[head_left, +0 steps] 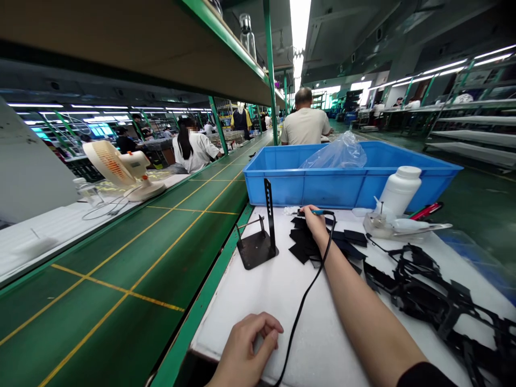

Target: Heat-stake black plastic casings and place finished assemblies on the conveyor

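Observation:
My right hand (314,220) is closed around a soldering iron (321,212) with a blue handle. The iron's front end points left toward a small white wad (291,210) near the blue bin; its tip is hard to make out. Below this hand lies a loose pile of flat black pieces (303,244). A black cable (303,301) runs from the handle down to the table's front edge. My left hand (252,344) rests at the near edge of the white tabletop (237,301), fingers loosely curled, thumb apart, nothing visible in it.
Left of the pile stands a black metal stand (256,252). Behind is a blue bin (282,188) with a clear plastic bag (338,153). To the right are a white bottle (401,188) and tangled black plastic frames (427,290). A green conveyor belt (161,242) runs along the left.

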Demonstrator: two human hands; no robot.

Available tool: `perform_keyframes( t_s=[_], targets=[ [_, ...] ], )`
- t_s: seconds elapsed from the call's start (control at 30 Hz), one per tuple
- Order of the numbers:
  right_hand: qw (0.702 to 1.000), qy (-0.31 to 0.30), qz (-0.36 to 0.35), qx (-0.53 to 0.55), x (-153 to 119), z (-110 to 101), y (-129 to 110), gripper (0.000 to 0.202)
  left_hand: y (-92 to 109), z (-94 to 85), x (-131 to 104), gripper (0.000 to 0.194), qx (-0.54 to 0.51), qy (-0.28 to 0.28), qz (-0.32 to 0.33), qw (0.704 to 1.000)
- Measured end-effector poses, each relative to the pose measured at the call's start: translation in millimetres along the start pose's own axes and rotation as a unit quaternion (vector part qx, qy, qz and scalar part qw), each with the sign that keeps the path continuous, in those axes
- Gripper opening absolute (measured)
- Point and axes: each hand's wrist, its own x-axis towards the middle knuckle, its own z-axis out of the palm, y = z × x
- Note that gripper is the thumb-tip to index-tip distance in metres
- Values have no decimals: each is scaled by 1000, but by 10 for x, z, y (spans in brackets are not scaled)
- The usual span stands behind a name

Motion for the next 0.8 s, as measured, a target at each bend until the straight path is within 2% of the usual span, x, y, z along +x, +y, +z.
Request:
perform_keyframes(
  t_s=[0.1, 0.2, 0.3, 0.4, 0.5, 0.57, 0.63, 0.8],
  targets=[
    [1000, 0, -10, 16, -3, 26, -3, 27, 77, -10, 68, 27, -5, -8, -23, 1000],
    [1000, -1, -15, 27, 1, 54, -2, 26, 289, 17, 190, 24, 20, 8, -24, 999],
    [999, -5, -11, 31, -11, 64, -17, 26, 625, 79, 388, 19, 29, 56, 34, 997],
    [999, -9, -10, 35, -43, 44, -66, 25, 951, 158, 693, 18, 4, 99, 97, 990],
    [999, -13, -9, 35, -72, 7, -128, 25, 1115, 243, 1050, 18, -6, 127, 141, 982],
    [999, -13, -7, 32, -72, -11, -153, 24, 1099, 300, 1259, 17, -10, 141, 152, 978],
    [1000, -9, -7, 27, -51, -15, -153, 23, 997, 357, 1412, 18, -20, 148, 142, 979],
    [1000, 0, -8, 14, 47, 11, -68, 23, 668, 453, 1567, 18, -56, 114, 111, 986]
  ],
)
